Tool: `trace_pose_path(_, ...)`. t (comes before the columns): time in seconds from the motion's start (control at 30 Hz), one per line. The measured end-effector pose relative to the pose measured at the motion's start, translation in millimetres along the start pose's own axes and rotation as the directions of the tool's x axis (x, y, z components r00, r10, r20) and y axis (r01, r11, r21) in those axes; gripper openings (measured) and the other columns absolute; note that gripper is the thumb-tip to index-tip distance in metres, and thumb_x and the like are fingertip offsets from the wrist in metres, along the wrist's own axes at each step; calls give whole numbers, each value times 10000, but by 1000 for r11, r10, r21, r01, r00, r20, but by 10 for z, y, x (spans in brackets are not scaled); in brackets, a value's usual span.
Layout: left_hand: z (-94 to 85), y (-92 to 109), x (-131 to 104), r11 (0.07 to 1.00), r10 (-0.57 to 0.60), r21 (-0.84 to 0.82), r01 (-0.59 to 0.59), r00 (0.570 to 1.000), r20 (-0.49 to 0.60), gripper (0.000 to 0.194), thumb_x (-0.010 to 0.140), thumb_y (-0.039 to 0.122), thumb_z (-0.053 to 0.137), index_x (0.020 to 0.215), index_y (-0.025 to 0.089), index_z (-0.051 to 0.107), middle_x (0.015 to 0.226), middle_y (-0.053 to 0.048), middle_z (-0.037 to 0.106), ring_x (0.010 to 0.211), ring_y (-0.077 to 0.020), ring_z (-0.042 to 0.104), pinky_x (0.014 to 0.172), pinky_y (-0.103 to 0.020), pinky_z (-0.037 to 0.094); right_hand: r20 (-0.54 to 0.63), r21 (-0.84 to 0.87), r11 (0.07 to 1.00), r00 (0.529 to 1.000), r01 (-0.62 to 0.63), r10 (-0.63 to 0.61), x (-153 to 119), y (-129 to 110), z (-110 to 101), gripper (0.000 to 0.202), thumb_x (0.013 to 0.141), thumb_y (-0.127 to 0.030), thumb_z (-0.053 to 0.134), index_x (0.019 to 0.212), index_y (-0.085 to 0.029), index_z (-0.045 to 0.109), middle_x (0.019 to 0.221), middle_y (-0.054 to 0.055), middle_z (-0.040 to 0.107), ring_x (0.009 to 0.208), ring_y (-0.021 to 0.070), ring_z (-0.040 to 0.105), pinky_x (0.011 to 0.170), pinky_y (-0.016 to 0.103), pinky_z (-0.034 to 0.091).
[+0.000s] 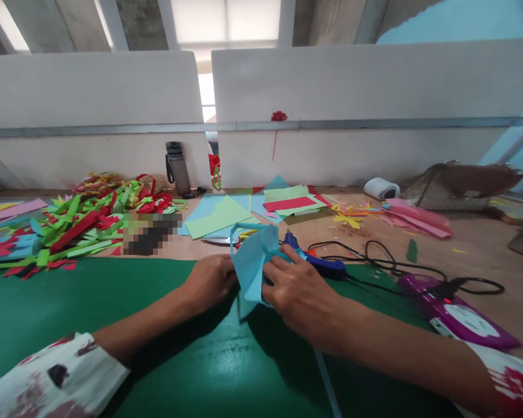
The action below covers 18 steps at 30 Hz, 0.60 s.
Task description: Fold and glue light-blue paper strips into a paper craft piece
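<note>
Both of my hands hold a folded light blue paper piece (253, 260) just above the green mat (113, 302). My left hand (210, 280) grips its left edge, fingers curled. My right hand (298, 290) pinches its right side, fingers pressed into the folds. A thin blue paper loop rises from the top of the piece. Just behind my right hand lies a blue glue gun (318, 262) with a black cord (375, 258).
A heap of red and green paper strips (82, 220) lies at the left. Coloured paper sheets (253, 209), scissors (220, 238), a grey bottle (177, 168), a tape roll (380, 188), pink strips (414, 217) and a purple power strip (457, 310) surround the mat. White partition walls (331, 104) stand behind.
</note>
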<state>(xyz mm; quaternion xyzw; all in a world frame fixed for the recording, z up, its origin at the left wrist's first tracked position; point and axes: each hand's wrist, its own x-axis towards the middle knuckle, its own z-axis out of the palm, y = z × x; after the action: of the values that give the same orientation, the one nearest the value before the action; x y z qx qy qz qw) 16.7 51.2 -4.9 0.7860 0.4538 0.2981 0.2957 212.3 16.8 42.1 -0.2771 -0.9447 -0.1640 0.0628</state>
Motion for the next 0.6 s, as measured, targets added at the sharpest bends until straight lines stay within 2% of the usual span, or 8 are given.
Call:
trace_pose_path(0.03, 64, 38, -34, 978, 100, 182, -105, 994, 36, 145, 789, 206, 513, 772, 186, 655, 807, -56, 624, 803, -202, 547, 724, -284, 388, -32, -13, 999, 999, -31, 30, 5, 42, -43, 213, 781, -81, 487, 834, -192, 661, 800, 70, 609, 780, 211, 527, 885, 431, 280)
trace_pose_path(0.1, 219, 138, -34, 846, 231, 451, -284, 958, 168, 205, 833, 238, 477, 966, 191, 626, 861, -81, 629, 807, -214, 553, 684, -289, 406, -75, -55, 992, 991, -114, 110, 15, 165, -142, 219, 797, -79, 467, 758, -180, 657, 770, 73, 612, 757, 204, 529, 865, 405, 297)
trace_pose_path(0.17, 362, 252, 34, 725, 299, 548, -416, 908, 293, 273, 884, 230, 387, 1085, 198, 568, 867, -87, 626, 763, -208, 556, 630, -284, 415, -109, -96, 976, 977, -193, 182, 16, 301, -222, 218, 795, -76, 463, 749, -172, 654, 764, 73, 613, 731, 195, 531, 852, 390, 302)
trace_pose_path(0.2, 419, 307, 78, 706, 292, 569, -422, 905, 310, 275, 892, 212, 360, 1073, 189, 566, 851, -87, 626, 747, -205, 561, 617, -281, 418, -110, -107, 967, 970, -230, 219, 10, 363, -248, 224, 802, -78, 460, 745, -173, 655, 755, 69, 614, 726, 189, 534, 848, 384, 299)
trace_pose_path(0.3, 532, 454, 175, 737, 223, 595, -321, 946, 234, 275, 903, 194, 318, 913, 159, 591, 806, -90, 634, 713, -196, 586, 605, -281, 433, -104, -129, 944, 951, -304, 292, -19, 492, -281, 221, 817, -94, 472, 725, -166, 659, 748, 68, 623, 729, 183, 547, 834, 371, 291)
trace_pose_path(0.43, 640, 601, 245, 732, 236, 624, -275, 961, 146, 290, 888, 303, 397, 1124, 173, 503, 961, -116, 623, 840, -240, 594, 646, -325, 467, -115, -110, 925, 929, -363, 351, -47, 551, -312, 196, 838, -153, 491, 754, -165, 668, 785, 76, 637, 772, 200, 566, 809, 359, 290)
trace_pose_path(0.53, 748, 671, 433, 633, 322, 685, -361, 927, 191, 364, 824, 318, 526, 1157, 177, 484, 1140, -136, 564, 1020, -293, 521, 662, -349, 482, -123, -97, 921, 923, -378, 366, -48, 552, -371, 165, 831, -162, 514, 779, -169, 671, 805, 74, 641, 778, 199, 566, 813, 352, 282)
trace_pose_path(0.6, 824, 697, 632, 581, 383, 687, -438, 891, 244, 430, 782, 274, 590, 1182, 160, 483, 1183, -134, 554, 1091, -298, 475, 806, -398, 453, -117, -99, 917, 920, -386, 374, -56, 559, -422, 152, 815, -145, 529, 761, -167, 670, 782, 68, 638, 750, 190, 563, 813, 343, 280)
